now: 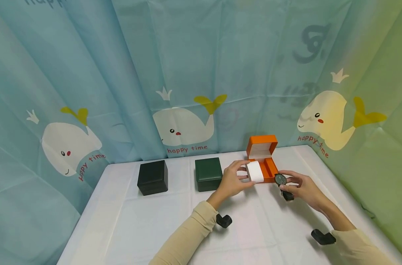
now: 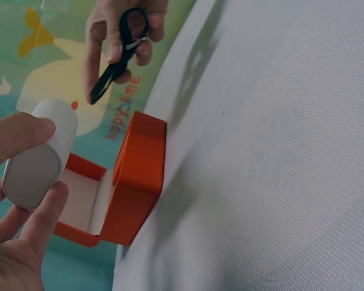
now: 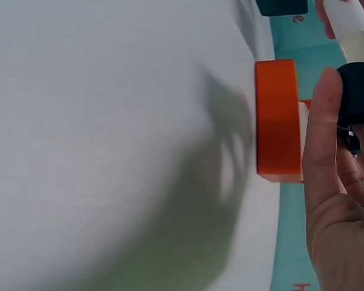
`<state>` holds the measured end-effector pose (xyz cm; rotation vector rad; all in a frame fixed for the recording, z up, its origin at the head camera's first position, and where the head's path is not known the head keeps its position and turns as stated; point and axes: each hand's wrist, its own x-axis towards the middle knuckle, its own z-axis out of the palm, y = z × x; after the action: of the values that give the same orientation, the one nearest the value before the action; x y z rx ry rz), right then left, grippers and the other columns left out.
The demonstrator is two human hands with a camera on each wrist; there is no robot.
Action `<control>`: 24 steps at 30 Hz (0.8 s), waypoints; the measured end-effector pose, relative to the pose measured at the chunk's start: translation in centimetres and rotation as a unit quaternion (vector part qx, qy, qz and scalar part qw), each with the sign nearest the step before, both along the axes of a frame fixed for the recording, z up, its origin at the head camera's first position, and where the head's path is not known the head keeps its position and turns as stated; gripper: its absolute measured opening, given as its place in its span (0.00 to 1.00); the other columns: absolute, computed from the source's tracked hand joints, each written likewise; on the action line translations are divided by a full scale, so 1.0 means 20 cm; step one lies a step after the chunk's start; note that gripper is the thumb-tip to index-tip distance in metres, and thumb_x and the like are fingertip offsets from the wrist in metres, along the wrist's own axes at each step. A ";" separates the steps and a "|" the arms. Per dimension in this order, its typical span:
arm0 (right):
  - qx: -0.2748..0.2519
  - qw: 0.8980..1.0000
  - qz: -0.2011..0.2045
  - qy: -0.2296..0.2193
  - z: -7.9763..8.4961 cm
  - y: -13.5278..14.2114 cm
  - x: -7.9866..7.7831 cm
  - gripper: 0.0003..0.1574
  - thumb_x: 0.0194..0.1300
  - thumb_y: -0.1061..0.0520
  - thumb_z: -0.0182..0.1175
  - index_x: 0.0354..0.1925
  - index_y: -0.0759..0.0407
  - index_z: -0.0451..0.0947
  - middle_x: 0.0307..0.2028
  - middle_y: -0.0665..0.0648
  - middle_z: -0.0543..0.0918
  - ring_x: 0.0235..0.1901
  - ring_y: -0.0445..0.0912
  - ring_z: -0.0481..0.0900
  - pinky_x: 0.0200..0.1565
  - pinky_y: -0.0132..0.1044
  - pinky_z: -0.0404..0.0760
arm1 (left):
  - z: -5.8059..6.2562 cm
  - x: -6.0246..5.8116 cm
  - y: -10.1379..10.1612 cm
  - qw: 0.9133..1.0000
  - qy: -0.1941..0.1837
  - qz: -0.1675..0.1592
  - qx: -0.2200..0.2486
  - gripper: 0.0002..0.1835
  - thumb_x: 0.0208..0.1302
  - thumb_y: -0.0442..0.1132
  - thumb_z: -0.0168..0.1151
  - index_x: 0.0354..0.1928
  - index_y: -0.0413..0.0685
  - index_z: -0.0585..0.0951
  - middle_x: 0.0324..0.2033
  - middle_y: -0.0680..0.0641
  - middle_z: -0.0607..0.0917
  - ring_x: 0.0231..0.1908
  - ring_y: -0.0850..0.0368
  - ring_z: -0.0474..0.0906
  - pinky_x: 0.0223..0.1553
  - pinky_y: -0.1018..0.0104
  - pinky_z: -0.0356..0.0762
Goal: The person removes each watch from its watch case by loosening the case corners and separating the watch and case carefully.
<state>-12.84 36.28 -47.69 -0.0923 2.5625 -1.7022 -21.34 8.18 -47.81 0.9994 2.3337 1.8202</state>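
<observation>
1. Head view, boxes: On the worktop, the orange box stands with its lid raised, which would keep the compartment reachable. The green box and black box stand to its left, lids down and apart, presumably so as not to crowd the hands.

2. Head view, hands: The left hand, its grip partly spread, holds the white cushion between thumb and fingers, over the left part of the orange box. The right hand pinches the watch near the box's front right corner. The dial faces up, likely for easy sight; the strap hangs below.

3. Left wrist view: Thumb and fingers bear on opposite sides of the cushion, a hold that appears to steady it while its near end is left uncovered. Beyond, the watch is held off the worktop, strap curved in a loop.

4. Right wrist view: One digit lies against the watch; the others are partly hidden. The cushion lines up behind it; this view cannot settle contact, but the head view shows them apart.
</observation>
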 end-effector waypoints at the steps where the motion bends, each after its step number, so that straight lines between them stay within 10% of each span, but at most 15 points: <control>1: 0.000 1.000 0.000 0.001 -0.01 0.00 0.00 0.39 0.68 0.55 0.69 0.72 0.63 0.68 0.42 0.61 0.83 0.33 0.43 0.86 0.33 0.41 0.86 | 0.00 0.00 0.00 1.000 -0.001 0.000 0.000 0.36 0.51 0.29 0.81 0.64 0.43 0.78 0.58 0.44 0.79 0.50 0.59 0.82 0.43 0.75 0.83; 15: 0.056 0.998 0.003 0.021 -0.10 -0.05 0.03 0.35 0.66 0.55 0.72 0.68 0.59 0.74 0.57 0.66 0.78 0.46 0.42 0.78 0.31 0.37 0.82 | 0.00 0.00 0.00 1.000 -0.005 -0.001 -0.001 0.36 0.51 0.30 0.81 0.64 0.43 0.77 0.58 0.45 0.79 0.50 0.60 0.82 0.44 0.74 0.83; 24: 0.040 0.999 -0.004 -0.004 -0.13 -0.07 0.03 0.38 0.63 0.56 0.73 0.69 0.62 0.73 0.47 0.65 0.78 0.38 0.43 0.81 0.29 0.37 0.83 | 0.00 0.00 0.00 1.000 -0.015 0.004 -0.001 0.36 0.51 0.29 0.81 0.64 0.43 0.78 0.58 0.44 0.78 0.51 0.56 0.82 0.44 0.73 0.83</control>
<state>-12.17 34.96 -50.25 -0.0718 2.6253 -1.5972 -21.26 8.25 -47.83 0.9572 2.3270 1.8211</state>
